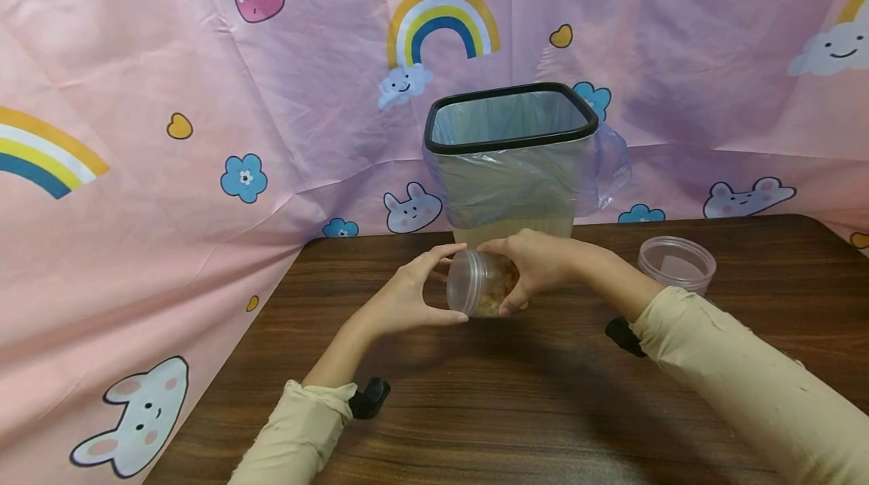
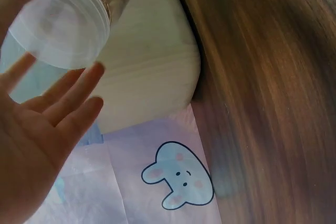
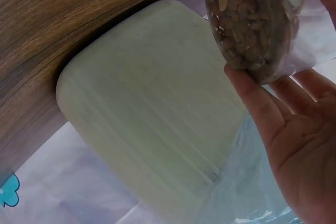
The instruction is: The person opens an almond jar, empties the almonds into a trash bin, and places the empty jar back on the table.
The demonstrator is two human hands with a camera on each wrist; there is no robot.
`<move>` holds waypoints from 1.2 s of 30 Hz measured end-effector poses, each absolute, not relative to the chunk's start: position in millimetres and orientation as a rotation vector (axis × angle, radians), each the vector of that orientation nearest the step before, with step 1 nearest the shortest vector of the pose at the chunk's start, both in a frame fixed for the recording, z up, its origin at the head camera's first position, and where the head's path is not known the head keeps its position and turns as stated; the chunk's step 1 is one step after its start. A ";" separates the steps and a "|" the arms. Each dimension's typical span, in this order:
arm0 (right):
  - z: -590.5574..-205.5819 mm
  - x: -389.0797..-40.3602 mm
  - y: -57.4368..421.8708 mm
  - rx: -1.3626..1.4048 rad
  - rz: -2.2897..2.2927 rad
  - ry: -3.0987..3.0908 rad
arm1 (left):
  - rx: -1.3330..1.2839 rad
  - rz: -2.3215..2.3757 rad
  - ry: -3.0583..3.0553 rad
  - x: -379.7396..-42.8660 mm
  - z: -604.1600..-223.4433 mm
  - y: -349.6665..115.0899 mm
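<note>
A clear plastic jar (image 1: 495, 285) of brown nut-like pieces lies tilted sideways in the air above the table, its translucent screw lid (image 1: 464, 283) facing left. With thumb and fingertips spread across the rim, my left hand (image 1: 407, 296) holds the lid; its palm stays apart from it. My right hand (image 1: 539, 266) grips the jar's body from the right, thumb below and fingers over the top. Small brown pieces (image 3: 239, 14) show through the jar's base in the right wrist view. The left wrist view shows the lid (image 2: 63, 22) near my fingertips, slightly blurred.
Behind the hands stands a pale bin (image 1: 512, 191) with a black rim and a bluish plastic liner. An open clear container (image 1: 679, 262) sits right of it on the dark wooden table (image 1: 475, 409). A pink patterned cloth (image 1: 305, 93) hangs behind and at left.
</note>
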State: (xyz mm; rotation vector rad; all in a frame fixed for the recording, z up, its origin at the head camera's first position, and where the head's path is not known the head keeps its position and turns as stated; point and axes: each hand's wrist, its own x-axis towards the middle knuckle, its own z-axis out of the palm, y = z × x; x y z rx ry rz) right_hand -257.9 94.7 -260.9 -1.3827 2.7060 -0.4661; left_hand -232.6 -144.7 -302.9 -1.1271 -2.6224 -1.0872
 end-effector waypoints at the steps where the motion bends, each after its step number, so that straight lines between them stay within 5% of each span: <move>1: -260.7 -257.7 94.7 -1.380 -0.464 2.709 | -1.085 -1.111 -2.657 -232.0 -302.7 -144.4; 7: -261.6 -258.2 95.2 -1.386 -0.462 2.705 | -0.920 -1.150 -2.778 -229.5 -303.4 -143.6; 17: -260.1 -258.2 98.5 -1.367 -0.468 2.698 | -1.266 -1.045 -2.496 -236.5 -302.9 -145.2; 28: -258.8 -258.0 99.5 -1.372 -0.464 2.688 | -0.946 -1.152 -2.761 -231.8 -299.0 -142.2; 36: -256.7 -257.9 99.3 -1.325 -0.458 2.688 | -1.260 -1.037 -2.507 -236.4 -302.2 -142.0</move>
